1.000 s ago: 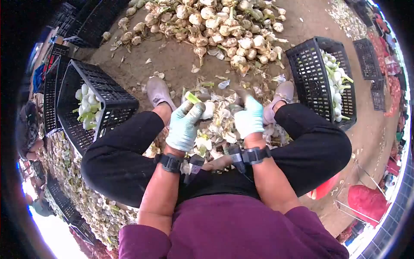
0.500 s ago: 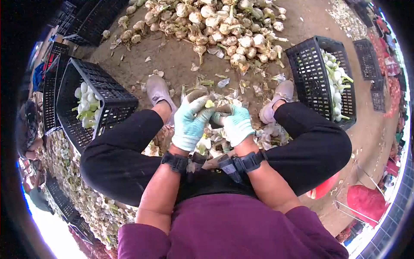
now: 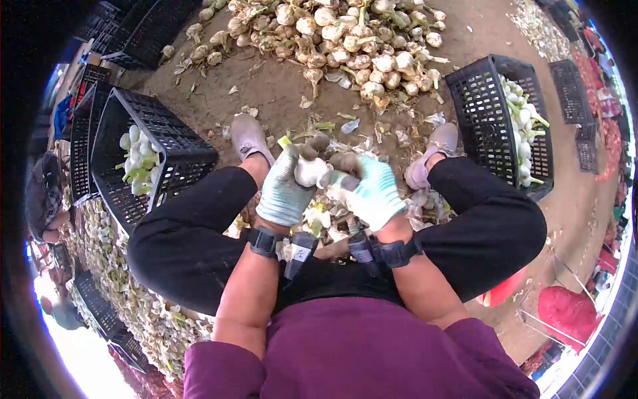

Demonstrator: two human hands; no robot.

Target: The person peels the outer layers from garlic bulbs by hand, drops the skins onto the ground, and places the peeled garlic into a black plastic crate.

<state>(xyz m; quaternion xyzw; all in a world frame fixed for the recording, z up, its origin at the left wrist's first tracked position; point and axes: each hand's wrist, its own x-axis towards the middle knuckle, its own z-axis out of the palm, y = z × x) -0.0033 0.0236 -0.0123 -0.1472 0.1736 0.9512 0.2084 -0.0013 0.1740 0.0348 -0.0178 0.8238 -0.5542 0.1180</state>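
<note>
My left hand [image 3: 287,186], in a pale green and white glove with a dirty grey palm, is closed around a white garlic bulb [image 3: 309,171]. A short green stem stub [image 3: 284,141] sticks up beside its fingers. My right hand [image 3: 372,189], gloved the same way, is right beside the bulb. Its fingers are curled with the thumb toward the bulb; what they hold, if anything, is hidden. Beneath both hands, loose garlic skins and trimmings [image 3: 319,216] cover the ground between my legs.
Ahead lies a heap of untrimmed garlic bulbs [image 3: 345,46]. Black plastic crates with clean white bulbs stand at the left [image 3: 176,149] and right [image 3: 473,110]. Discarded skins [image 3: 126,266] spread along the left, near another person [image 3: 46,199]. A red sack [image 3: 565,312] lies at the right.
My left hand has turned, and the white bulb and its green stub now show plainly. My right hand has shifted slightly right, away from the left.
</note>
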